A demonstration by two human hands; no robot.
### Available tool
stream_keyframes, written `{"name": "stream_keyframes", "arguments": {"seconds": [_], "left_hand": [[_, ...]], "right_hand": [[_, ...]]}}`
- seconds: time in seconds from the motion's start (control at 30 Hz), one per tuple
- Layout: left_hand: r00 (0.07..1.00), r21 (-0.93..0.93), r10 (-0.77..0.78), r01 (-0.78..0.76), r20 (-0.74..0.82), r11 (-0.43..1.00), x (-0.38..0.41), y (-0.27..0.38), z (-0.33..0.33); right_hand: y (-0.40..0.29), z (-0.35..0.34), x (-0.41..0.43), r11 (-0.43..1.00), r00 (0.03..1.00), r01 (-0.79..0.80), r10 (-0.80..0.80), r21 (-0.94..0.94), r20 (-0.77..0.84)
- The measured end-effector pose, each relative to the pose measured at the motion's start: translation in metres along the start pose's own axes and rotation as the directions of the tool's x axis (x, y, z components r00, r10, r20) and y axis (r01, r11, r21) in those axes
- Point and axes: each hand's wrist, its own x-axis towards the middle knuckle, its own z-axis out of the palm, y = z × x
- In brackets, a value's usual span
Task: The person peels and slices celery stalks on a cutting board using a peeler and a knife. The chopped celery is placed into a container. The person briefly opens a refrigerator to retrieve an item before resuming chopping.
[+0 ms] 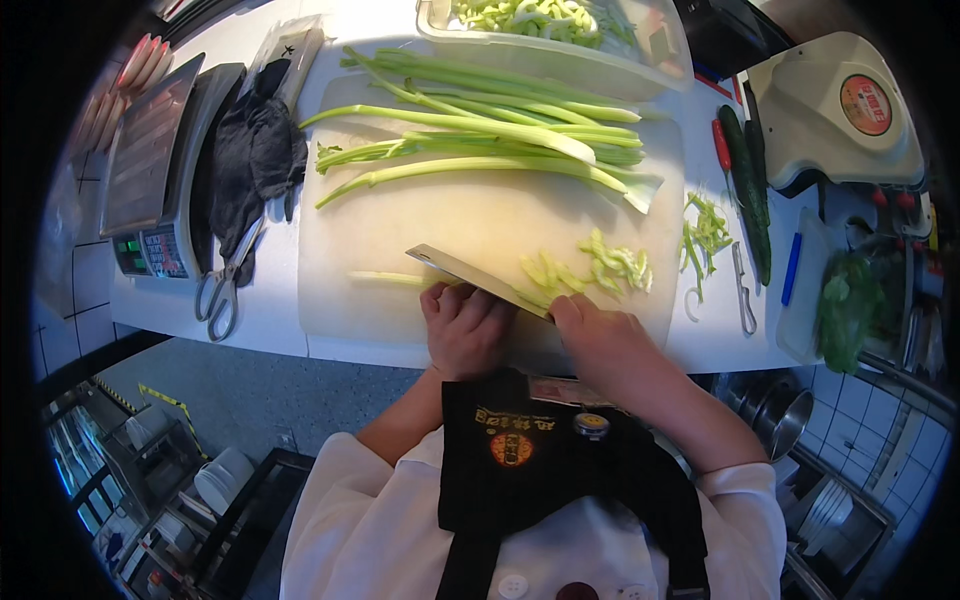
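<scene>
My right hand (589,326) grips the handle end of a cleaver (480,277), whose blade slants up and left over a white cutting board (390,232). Against the blade, my left hand (469,326) presses its curled fingers on a celery stalk (390,278) that runs out to the left. Part of this stalk is hidden by the hand and blade. Right of the blade lie cut celery pieces (615,262). Across the upper board stretch several long celery stalks (480,131), roughly side by side.
Beyond the board stands a plastic tub (487,41) of cut celery. A digital scale (150,172), dark cloth (259,150) and scissors (223,292) lie left. Right are celery trimmings (705,225), cucumbers (746,180), a peeler (742,289) and a beige machine (817,112).
</scene>
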Motion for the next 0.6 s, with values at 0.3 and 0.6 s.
{"name": "stream_keyframes", "arguments": {"seconds": [0.3,0.6], "left_hand": [[0.999,-0.021,-0.037,0.037,0.009,0.999,0.001,-0.025,-0.023],[0.997,-0.176,0.021,-0.007,0.077,0.984,-0.001,-0.002,0.003]], "right_hand": [[0.02,-0.011,-0.006,0.97,0.981,-0.196,0.194,0.142,0.026],[0.03,-0.021,-0.029,0.985,0.988,-0.148,0.152,0.091,-0.039]]}}
